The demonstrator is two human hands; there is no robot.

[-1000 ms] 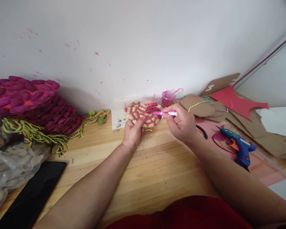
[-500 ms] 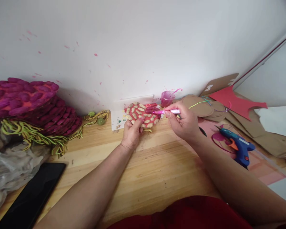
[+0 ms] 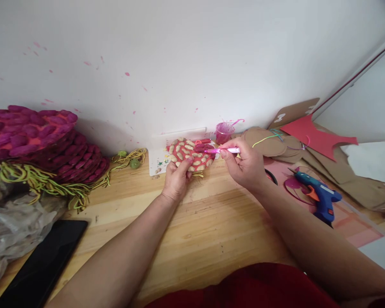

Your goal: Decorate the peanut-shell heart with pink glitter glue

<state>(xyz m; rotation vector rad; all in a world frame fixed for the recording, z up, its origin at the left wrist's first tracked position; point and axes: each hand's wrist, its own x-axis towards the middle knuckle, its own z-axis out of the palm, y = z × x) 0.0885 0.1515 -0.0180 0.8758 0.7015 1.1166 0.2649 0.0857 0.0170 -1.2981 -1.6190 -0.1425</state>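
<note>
My left hand (image 3: 177, 179) grips the near edge of a round red disc (image 3: 190, 154) covered with tan peanut shells, a few of them painted magenta at its right side. My right hand (image 3: 245, 166) pinches a thin pink-and-white brush (image 3: 223, 150) whose tip touches the painted shells. A small cup of pink paint (image 3: 225, 132) stands just behind the disc by the wall. Both hands are closed on what they hold.
Stacked magenta shell discs (image 3: 35, 137) with yellow-green cords lie at left, above crumpled plastic (image 3: 16, 231) and a black phone (image 3: 41, 265). At right lie a blue glue gun (image 3: 321, 196), brown card circles (image 3: 272, 143), red card (image 3: 317, 137) and white paper.
The disc has tilted flatter and sits slightly lower in my left hand. My right hand and brush shifted a little up and right; the brush tip stays on the painted shells.
</note>
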